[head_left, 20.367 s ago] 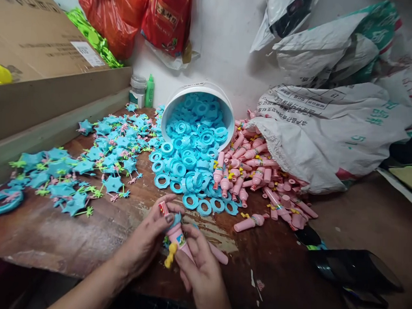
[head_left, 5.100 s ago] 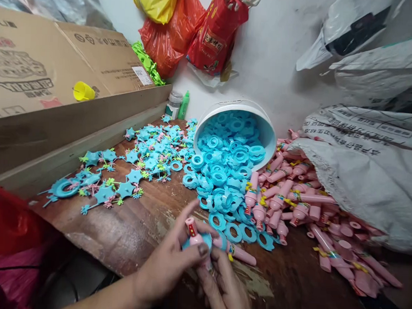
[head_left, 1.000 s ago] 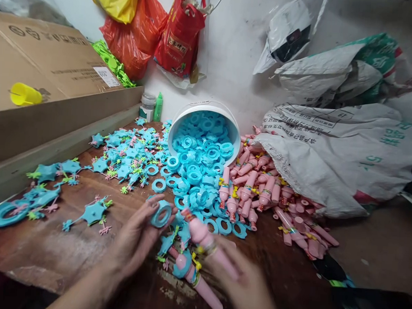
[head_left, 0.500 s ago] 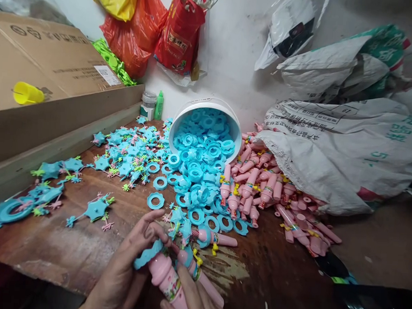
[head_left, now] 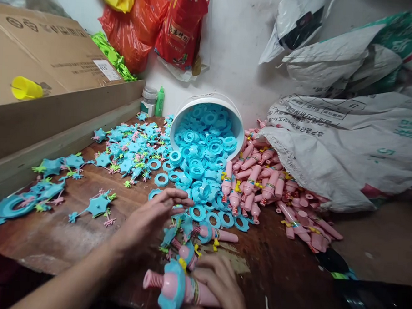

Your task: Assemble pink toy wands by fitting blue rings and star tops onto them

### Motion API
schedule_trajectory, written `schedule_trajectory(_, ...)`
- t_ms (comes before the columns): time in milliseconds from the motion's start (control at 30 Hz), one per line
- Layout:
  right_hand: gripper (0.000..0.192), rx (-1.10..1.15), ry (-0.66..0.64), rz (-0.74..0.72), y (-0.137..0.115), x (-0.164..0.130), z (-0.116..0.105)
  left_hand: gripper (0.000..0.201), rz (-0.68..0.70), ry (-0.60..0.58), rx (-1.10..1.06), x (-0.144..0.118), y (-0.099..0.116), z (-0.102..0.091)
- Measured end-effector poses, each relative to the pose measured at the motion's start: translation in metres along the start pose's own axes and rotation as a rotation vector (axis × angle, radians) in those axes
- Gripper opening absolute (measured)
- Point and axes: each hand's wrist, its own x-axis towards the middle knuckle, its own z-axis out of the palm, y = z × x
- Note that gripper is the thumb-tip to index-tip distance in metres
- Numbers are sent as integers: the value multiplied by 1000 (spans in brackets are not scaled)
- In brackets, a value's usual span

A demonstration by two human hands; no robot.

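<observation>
Right hand (head_left: 217, 285) low at the near table edge, fingers curled around a pink tube (head_left: 178, 287) that lies sideways, ribbed tip pointing left. A blue ring (head_left: 169, 287) sits seated on the tube behind that tip. Firm grip, thumb side up.

Left hand (head_left: 152, 218) flat and spread, palm down, holding nothing; fingertips reach toward the loose blue rings (head_left: 198, 213) on the table (head_left: 68, 244) (whether the hand touches the star pieces beneath it cannot be told).

Between the hands: two more ringed tubes (head_left: 216, 234) lying on the wood, with a few blue star pieces (head_left: 170, 235) beside them.

Farther back, a white bucket (head_left: 208, 102) tipped on its side, rings spilling from its mouth toward the hands. To its right a heap of bare pink tubes (head_left: 259, 175) spilling from under a white sack (head_left: 343, 147). To its left, star pieces (head_left: 131, 149) scattered across the table, thinning out toward the left edge.

Cardboard box (head_left: 42, 56) along the left with a yellow cup (head_left: 24, 88) on it. Red bags (head_left: 157, 25) hang on the wall; a green bottle (head_left: 159, 101) stands in the corner.
</observation>
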Motion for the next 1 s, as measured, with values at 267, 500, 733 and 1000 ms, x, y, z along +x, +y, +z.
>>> schedule_trajectory(267,33,-335,-182,71,15,22,-22,58,135,-494,1352,50,-24,-49)
schedule_trajectory(500,33,-374,-199,-33,6,19,-17,29,363,-330,1679,15,-15,-45)
schedule_trajectory(733,23,-532,-172,-161,14,4,0,34,271,-98,1484,1,6,-48)
schedule_trajectory(1000,49,-695,43,-140,28,2,5,26,-250,234,821,-25,-10,-46)
